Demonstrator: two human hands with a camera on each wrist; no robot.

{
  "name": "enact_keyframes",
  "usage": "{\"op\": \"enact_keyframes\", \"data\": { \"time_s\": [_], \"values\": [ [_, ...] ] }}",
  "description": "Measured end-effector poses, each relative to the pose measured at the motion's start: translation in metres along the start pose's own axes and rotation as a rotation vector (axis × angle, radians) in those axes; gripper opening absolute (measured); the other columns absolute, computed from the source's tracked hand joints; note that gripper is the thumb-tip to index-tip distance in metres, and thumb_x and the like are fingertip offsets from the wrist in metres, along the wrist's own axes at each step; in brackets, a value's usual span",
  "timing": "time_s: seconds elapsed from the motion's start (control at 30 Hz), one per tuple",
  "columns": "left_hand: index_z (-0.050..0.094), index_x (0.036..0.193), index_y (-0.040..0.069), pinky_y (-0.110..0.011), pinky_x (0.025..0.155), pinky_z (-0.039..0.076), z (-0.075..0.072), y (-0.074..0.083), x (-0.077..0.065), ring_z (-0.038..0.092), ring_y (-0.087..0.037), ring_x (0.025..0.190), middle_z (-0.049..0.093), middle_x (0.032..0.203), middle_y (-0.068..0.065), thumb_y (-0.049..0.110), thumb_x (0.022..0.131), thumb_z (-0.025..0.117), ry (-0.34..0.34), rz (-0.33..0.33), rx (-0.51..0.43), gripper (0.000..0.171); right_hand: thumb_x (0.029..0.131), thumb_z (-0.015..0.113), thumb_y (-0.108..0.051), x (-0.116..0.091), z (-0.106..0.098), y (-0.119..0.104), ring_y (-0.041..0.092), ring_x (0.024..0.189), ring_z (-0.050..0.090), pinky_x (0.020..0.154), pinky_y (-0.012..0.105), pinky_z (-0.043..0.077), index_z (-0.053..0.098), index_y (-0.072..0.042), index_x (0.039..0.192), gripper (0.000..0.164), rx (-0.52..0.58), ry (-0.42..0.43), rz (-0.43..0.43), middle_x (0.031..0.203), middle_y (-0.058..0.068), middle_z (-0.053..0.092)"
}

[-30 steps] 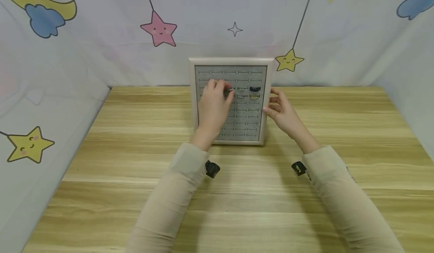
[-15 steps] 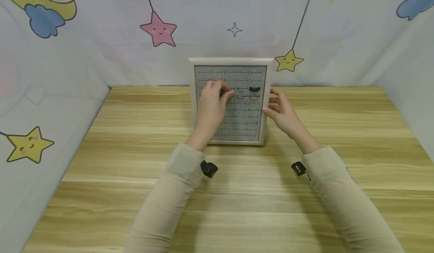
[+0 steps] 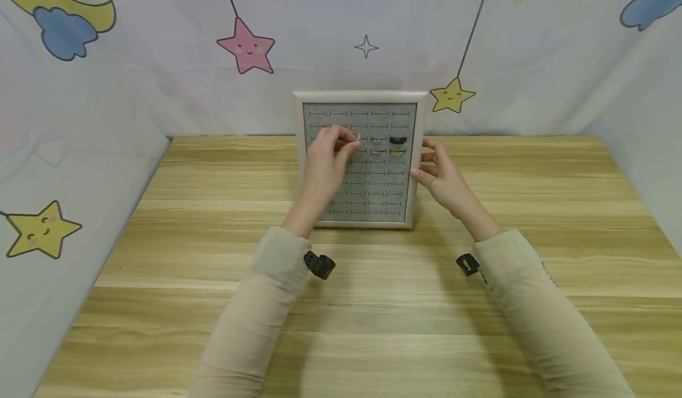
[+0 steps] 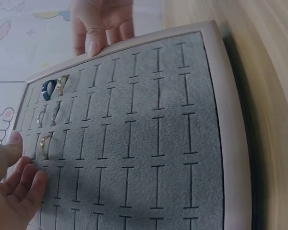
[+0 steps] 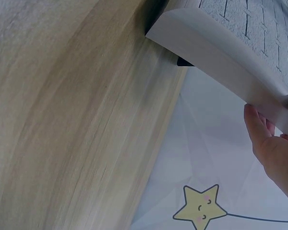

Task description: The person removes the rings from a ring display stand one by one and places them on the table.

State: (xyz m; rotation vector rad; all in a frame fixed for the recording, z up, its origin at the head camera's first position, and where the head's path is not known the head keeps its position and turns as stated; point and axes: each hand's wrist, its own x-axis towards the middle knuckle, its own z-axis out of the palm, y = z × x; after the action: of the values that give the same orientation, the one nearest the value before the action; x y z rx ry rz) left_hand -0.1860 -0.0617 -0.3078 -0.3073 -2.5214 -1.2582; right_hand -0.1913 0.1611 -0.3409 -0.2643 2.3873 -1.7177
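Note:
A ring display frame [image 3: 359,227] with a grey slotted pad stands upright on the table. My left hand [image 3: 326,164] is before its upper left part, pinching a small pale ring [image 3: 357,138] between thumb and forefinger. In the left wrist view, the fingertips hide this ring. A dark blue ring [image 4: 49,89], a gold ring [image 4: 62,85], two silvery rings [image 4: 54,114] and another gold ring [image 4: 45,145] sit in the slots. My right hand [image 3: 444,176] grips the frame's right edge, thumb in front and fingers behind.
The wooden table [image 3: 373,327] runs back to a pale cloth backdrop [image 3: 160,84] printed with stars and clouds. Cloth also rises at both sides. A black wrist camera [image 3: 321,266] hangs below the left cuff, another [image 3: 468,264] below the right.
My left hand has shifted slightly left across the pad, fingertips still together. The pale ring shows more clearly at the fingertips now. My right hand keeps its grip on the frame's edge.

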Motion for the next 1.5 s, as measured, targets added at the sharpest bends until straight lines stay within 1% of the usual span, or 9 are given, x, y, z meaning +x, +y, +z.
{"op": "enact_keyframes", "data": {
  "time_s": [0.17,0.43,0.6,0.7,0.8,0.9,1.07,1.3,1.5],
  "values": [
    [0.062,0.100,-0.001,-0.032,0.083,0.053,-0.010,-0.003,-0.001,0.061,-0.024,0.095,0.063,0.104,-0.014,0.018,0.091,0.062,0.057,0.017,-0.066,0.021,0.098,0.047,-0.002,0.000,0.000,0.001,0.039,0.133,0.042,0.109,0.052,0.038,0.015,-0.007,0.150,0.061,-0.001,-0.002,0.000,0.138,0.027,0.038],
    [0.059,0.118,0.003,-0.033,0.083,0.053,-0.042,-0.011,-0.007,0.059,-0.023,0.099,0.064,0.116,-0.012,0.018,0.090,0.066,0.160,-0.069,-0.093,0.033,0.098,0.047,-0.001,0.002,0.000,0.002,0.039,0.132,0.042,0.109,0.051,0.038,0.015,-0.006,0.150,0.061,-0.002,0.004,0.003,0.137,0.027,0.039],
    [0.061,0.121,0.001,-0.032,0.083,0.053,-0.064,-0.035,-0.009,0.059,-0.025,0.099,0.065,0.117,-0.014,0.016,0.089,0.068,0.268,-0.112,-0.041,0.036,0.098,0.047,-0.002,0.002,0.000,0.002,0.039,0.133,0.041,0.109,0.051,0.038,0.014,-0.006,0.150,0.061,0.000,0.003,-0.001,0.138,0.027,0.038],
    [0.062,0.120,0.002,-0.033,0.083,0.052,-0.075,-0.055,-0.012,0.060,-0.026,0.100,0.065,0.118,-0.014,0.016,0.089,0.067,0.295,-0.181,0.019,0.035,0.098,0.047,-0.001,0.003,0.000,0.003,0.039,0.133,0.041,0.109,0.051,0.038,0.014,-0.006,0.150,0.061,0.001,0.003,-0.002,0.138,0.027,0.038],
    [0.062,0.120,0.002,-0.035,0.085,0.049,-0.082,-0.075,-0.016,0.059,-0.029,0.103,0.064,0.119,-0.014,0.018,0.090,0.066,0.273,-0.285,0.053,0.034,0.098,0.047,-0.001,0.004,0.000,0.002,0.040,0.133,0.040,0.110,0.052,0.038,0.014,-0.005,0.150,0.061,0.000,0.004,-0.003,0.138,0.027,0.038],
    [0.061,0.121,0.002,-0.039,0.090,0.046,-0.086,-0.093,-0.023,0.055,-0.031,0.107,0.062,0.122,-0.015,0.019,0.091,0.065,0.221,-0.395,0.082,0.035,0.098,0.046,-0.002,0.004,0.000,0.002,0.040,0.134,0.040,0.110,0.052,0.037,0.014,-0.006,0.150,0.061,-0.002,0.000,-0.004,0.138,0.027,0.038],
    [0.060,0.123,0.002,-0.044,0.092,0.044,-0.088,-0.119,-0.034,0.053,-0.033,0.111,0.060,0.124,-0.016,0.018,0.092,0.065,0.133,-0.519,0.158,0.035,0.098,0.046,-0.001,0.005,0.000,0.003,0.040,0.133,0.041,0.110,0.051,0.038,0.014,-0.006,0.150,0.061,0.004,-0.004,-0.006,0.138,0.027,0.038],
    [0.060,0.123,0.000,-0.047,0.091,0.046,-0.090,-0.141,-0.046,0.055,-0.035,0.108,0.060,0.125,-0.020,0.016,0.093,0.062,0.023,-0.571,0.293,0.034,0.098,0.046,0.000,0.004,0.001,0.002,0.039,0.131,0.043,0.109,0.051,0.039,0.015,-0.006,0.150,0.061,0.006,0.005,-0.006,0.137,0.028,0.039],
    [0.059,0.124,0.001,-0.048,0.093,0.045,-0.092,-0.149,-0.050,0.056,-0.037,0.112,0.060,0.126,-0.021,0.016,0.094,0.059,-0.032,-0.607,0.301,0.033,0.098,0.046,0.000,0.004,0.001,0.002,0.041,0.132,0.042,0.109,0.052,0.038,0.015,-0.005,0.150,0.061,0.007,0.010,-0.007,0.137,0.028,0.039]
  ]
}}
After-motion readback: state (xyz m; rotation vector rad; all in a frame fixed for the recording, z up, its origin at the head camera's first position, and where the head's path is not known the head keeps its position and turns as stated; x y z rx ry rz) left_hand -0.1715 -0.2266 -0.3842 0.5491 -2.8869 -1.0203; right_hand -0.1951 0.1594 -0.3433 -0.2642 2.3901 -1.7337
